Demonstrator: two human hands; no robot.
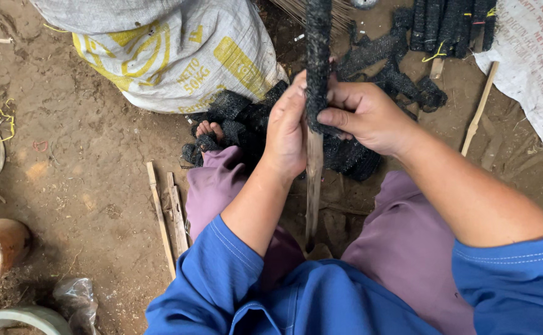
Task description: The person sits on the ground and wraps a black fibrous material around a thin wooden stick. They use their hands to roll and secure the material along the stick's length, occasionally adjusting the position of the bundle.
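at the centre of the frame, the left hand (287,133) and the right hand (364,115) both close around a wooden stick (313,186) sheathed in black netting (318,56), the stick standing upright between purple-trousered knees. behind the hands lies a heap of black netting pieces (246,121), perhaps partly over a foot. upper left sits a white-and-yellow woven sack (178,56); top right, a bundle of wrapped sticks (448,25).
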